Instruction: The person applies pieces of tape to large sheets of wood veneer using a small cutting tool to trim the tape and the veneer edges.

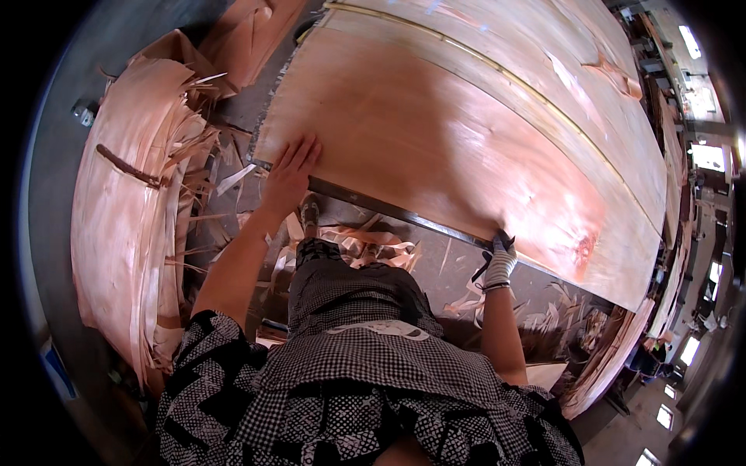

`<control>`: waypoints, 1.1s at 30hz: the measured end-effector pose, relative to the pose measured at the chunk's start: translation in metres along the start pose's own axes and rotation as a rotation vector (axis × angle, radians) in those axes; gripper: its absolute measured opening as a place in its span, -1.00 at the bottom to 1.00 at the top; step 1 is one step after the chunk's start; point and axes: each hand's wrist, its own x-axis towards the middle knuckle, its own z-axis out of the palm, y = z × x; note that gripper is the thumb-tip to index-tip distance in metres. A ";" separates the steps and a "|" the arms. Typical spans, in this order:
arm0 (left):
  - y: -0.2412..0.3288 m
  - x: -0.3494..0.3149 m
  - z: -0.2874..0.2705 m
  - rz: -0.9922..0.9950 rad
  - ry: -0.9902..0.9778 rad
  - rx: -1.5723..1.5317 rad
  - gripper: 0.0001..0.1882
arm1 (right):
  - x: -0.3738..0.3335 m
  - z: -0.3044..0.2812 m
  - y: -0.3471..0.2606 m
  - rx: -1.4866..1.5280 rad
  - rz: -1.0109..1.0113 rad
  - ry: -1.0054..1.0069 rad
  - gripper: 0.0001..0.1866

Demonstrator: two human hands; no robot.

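Note:
A large, thin sheet of pinkish wood veneer [373, 116] lies on a broad work surface in front of me. A dark straight edge strip [396, 216] runs along its near side. My left hand [291, 175], bare, rests flat on the sheet's near left corner, fingers stretched out. At the near edge further right is my right hand [503, 260], in a white and grey striped glove. Its fingers are closed around something small and dark, partly hidden, which I cannot make out. A long, thin yellowish stick [497, 68] crosses the veneer beyond both hands.
To the left stands a tall stack of veneer [128, 210] with ragged edges, a dark strip of wood [124, 165] on top. Folded veneer pieces [252, 39] lie behind it. Torn scraps [369, 241] litter the floor around my feet. More stacked sheets [610, 357] stand at the right.

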 end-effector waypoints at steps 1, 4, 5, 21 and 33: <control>0.001 0.001 0.001 0.005 -0.007 0.007 -0.40 | 0.000 -0.001 -0.001 0.021 -0.011 0.006 -0.74; 0.000 0.001 0.001 0.006 -0.040 0.060 -0.39 | -0.004 0.006 0.003 0.026 -0.084 0.014 -0.75; -0.001 0.000 0.000 -0.006 -0.046 0.088 -0.40 | -0.003 0.008 0.006 0.005 -0.125 0.025 -0.77; 0.000 -0.004 -0.004 -0.018 -0.097 0.109 -0.42 | -0.012 0.001 0.007 -0.056 -0.104 0.030 -0.76; 0.007 0.045 -0.011 -0.191 0.218 -0.203 -0.55 | 0.001 -0.011 -0.038 -0.293 -0.078 -0.081 -0.84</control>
